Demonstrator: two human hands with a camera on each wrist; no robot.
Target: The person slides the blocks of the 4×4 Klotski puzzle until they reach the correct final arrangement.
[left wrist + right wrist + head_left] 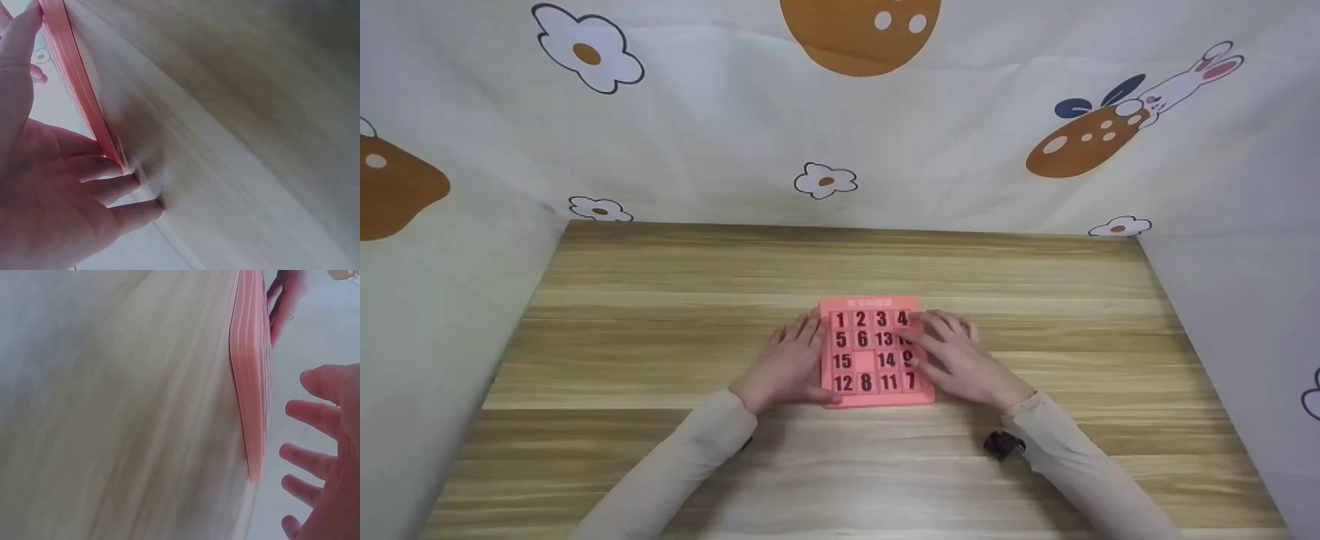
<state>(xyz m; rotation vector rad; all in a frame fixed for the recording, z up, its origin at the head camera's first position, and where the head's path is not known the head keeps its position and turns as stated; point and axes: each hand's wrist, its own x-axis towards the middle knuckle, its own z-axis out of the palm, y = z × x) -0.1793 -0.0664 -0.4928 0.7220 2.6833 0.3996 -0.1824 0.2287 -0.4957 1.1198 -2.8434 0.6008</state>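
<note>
A pink sliding number puzzle [877,401] lies on the table in the head view, its tiles in rows with black digits. One gap shows in the third row, between 15 and 14. My left hand [791,365] rests along its left edge, thumb by the bottom left corner. In the left wrist view, fairly straight fingers [90,167] touch the puzzle's side [84,95]. Over the right column is my right hand [960,360], partly covering the tile right of 13. The right wrist view shows its spread fingers [306,458] apart from the puzzle's side [250,377].
The wood-grain table [697,277] extends around the puzzle. A pale cloth wall [720,112] printed with flowers and orange shapes encloses the back and sides. A black device [1003,445] sits at the right wrist.
</note>
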